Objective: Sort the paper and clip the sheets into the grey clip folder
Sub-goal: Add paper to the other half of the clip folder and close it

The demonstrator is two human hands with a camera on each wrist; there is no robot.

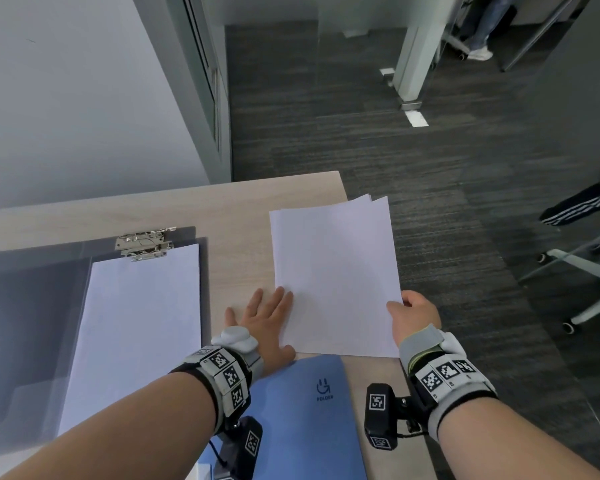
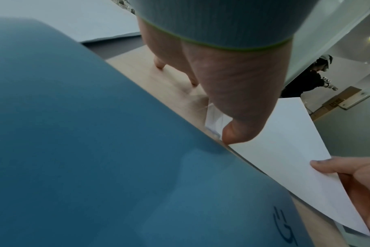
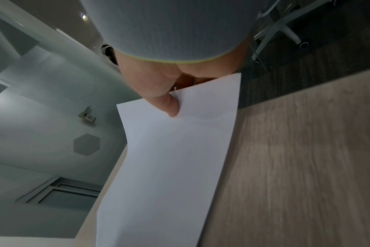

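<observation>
The grey clip folder [image 1: 25, 289] lies open on the left of the desk. A white sheet [image 1: 136, 323] sits under its metal clip [image 1: 142, 242]. A loose stack of white sheets [image 1: 333, 271] lies to the right, hanging over the desk's right edge. My left hand [image 1: 264, 317] lies flat with straight fingers at the stack's left edge, and its thumb [image 2: 235, 130] presses the near left corner. My right hand [image 1: 414, 311] pinches the near right corner of the sheets [image 3: 169, 158], thumb [image 3: 171, 107] on top. The fingers underneath are hidden.
A blue folder [image 1: 309, 410] lies at the desk's front, just below the stack and under my left wrist. The wooden desk [image 1: 250, 209] ends at the right above dark carpet. An office chair base [image 1: 586, 271] stands to the right. A wall runs behind the desk.
</observation>
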